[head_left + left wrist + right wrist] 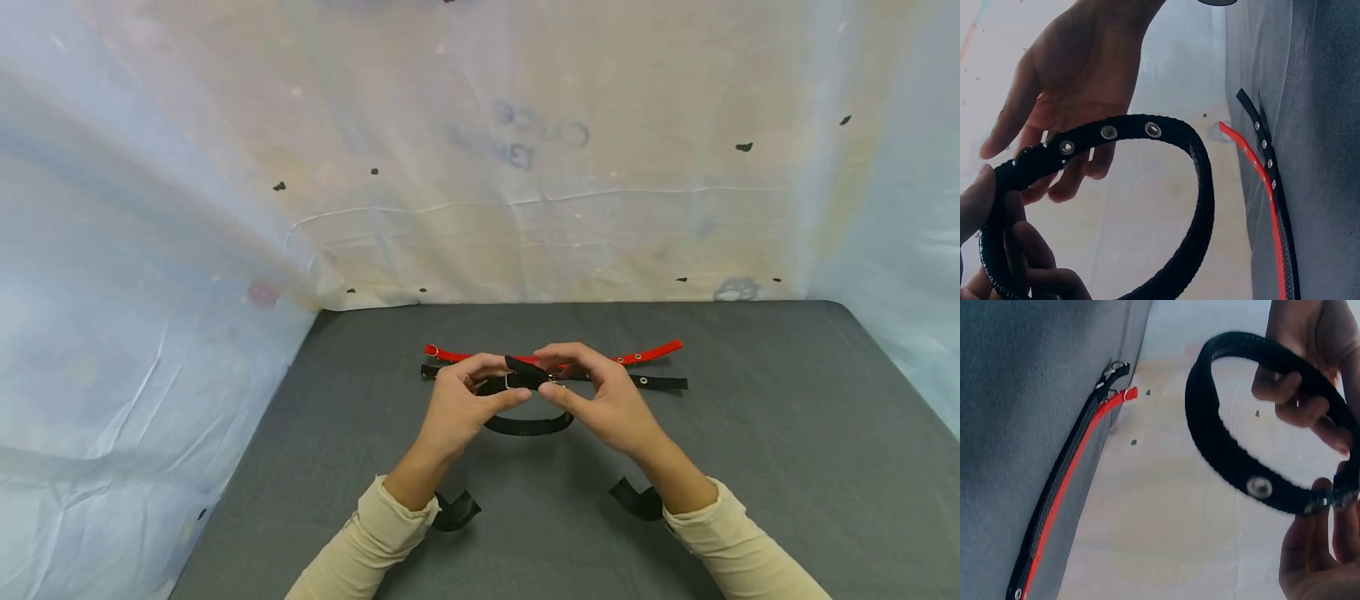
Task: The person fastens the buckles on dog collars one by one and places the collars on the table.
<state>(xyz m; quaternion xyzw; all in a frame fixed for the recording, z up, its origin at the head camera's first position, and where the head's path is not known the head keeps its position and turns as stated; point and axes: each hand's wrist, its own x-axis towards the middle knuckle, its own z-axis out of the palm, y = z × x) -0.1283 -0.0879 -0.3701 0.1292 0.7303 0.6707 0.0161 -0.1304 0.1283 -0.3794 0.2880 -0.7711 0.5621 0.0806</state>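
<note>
A black strap with metal eyelets [528, 427] [1204, 187] [1222, 440] is bent into a loop above the table, between both hands. My left hand [467, 404] [1029, 250] [1304, 394] grips one side, fingers curled round it near a silver buckle [507, 381]. On the other side, my right hand [603, 400] [1085, 81] [1319, 556] pinches the strap between thumb and fingers. A free strap end sticks up between the hands in the head view. The fingers partly hide the buckle area.
Behind the hands a red strap [651, 353] [1260, 169] [1063, 494] and another black strap [663, 383] [1282, 219] [1060, 462] lie side by side on the grey table [315, 467]. Pale sheeting [487, 250] hangs behind and beside the table.
</note>
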